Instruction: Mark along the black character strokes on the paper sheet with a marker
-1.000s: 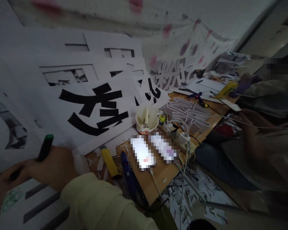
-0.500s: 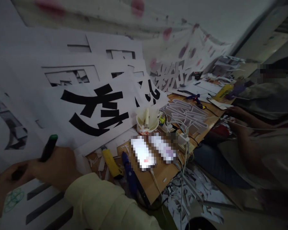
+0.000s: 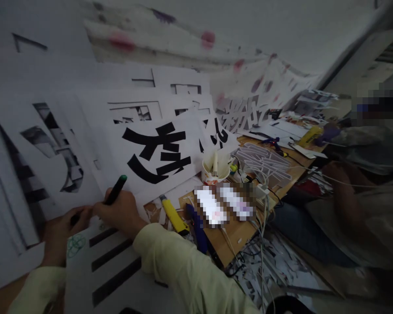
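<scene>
My right hand [image 3: 126, 212] is closed around a black marker [image 3: 115, 191] with a green upper end, which tilts up and to the right. The marker's lower tip is hidden by the fingers. Just left of it, my left hand [image 3: 57, 233] pinches a small dark piece [image 3: 74, 219], perhaps the marker's cap; its shape is unclear. The fingers of both hands nearly meet. Below them lies a white board [image 3: 81, 279] with long dark slots and a green scribble [image 3: 76, 245] at its upper left corner.
White sheets with cut-out characters [image 3: 155, 152] lean behind my hands. To the right are a yellow utility knife [image 3: 174, 214], a blue tool [image 3: 198, 231], two lit phones [image 3: 211, 206], a paper cup [image 3: 216, 170] and cables. Another person [image 3: 353, 205] sits at right; paper scraps [image 3: 262, 261] cover the floor.
The view has swung left, so my hands and the table appear farther right. Both hands stay close together, the right on the marker, and more of my left hand and sleeve shows.
</scene>
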`<state>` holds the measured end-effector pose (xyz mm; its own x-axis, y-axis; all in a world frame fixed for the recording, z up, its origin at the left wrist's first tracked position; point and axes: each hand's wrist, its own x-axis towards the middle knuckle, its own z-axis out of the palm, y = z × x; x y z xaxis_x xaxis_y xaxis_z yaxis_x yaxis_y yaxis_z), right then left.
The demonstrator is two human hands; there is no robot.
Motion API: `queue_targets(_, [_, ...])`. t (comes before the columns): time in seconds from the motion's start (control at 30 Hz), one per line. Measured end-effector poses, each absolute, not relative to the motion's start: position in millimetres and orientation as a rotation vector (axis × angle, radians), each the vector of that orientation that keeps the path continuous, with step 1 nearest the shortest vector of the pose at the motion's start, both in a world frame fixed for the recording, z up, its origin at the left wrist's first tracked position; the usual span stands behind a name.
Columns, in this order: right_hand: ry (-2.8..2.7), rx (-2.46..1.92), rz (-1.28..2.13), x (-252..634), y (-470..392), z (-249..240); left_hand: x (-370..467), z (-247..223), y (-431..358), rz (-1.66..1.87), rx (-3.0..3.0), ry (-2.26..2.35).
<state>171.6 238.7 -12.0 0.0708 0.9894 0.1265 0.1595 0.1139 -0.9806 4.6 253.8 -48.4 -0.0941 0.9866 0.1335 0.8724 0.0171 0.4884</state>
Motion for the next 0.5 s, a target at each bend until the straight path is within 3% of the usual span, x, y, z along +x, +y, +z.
queue_targets(0.5, [-1.381,-1.302,0.977,171,237,-12,7,-48,253,0.648,1.991,2.039])
